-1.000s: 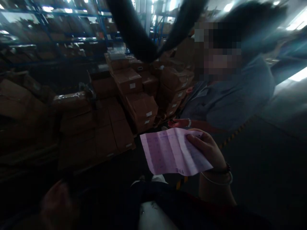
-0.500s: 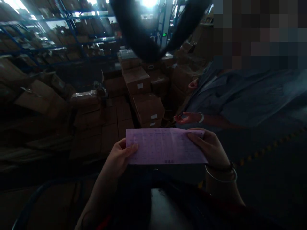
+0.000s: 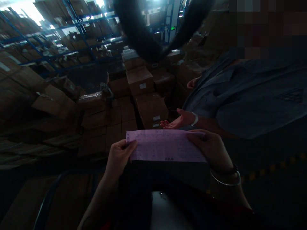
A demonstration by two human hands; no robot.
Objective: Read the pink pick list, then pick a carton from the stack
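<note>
A wide pink printed paper form is stretched between my two hands, with punched holes along its left edge. My left hand pinches the left end, thumb on top. The right end is gripped by my right hand, its thumb over the print and its fingers behind the sheet. The small print is too dim to read. Just beyond the paper's top edge, a co-worker's hand is held out palm up, apart from the sheet.
Stacked cardboard boxes stand ahead, with more cartons at the left. Blue shelving lines the back. The co-worker stands close on the right. A blue curved rail is at the lower left; yellow-black floor tape runs at the right.
The co-worker's hand has moved left, closer to the paper, and turned more open. My view has shifted slightly left. Both my hands keep their hold, and the sheet's left edge with its holes now shows.
</note>
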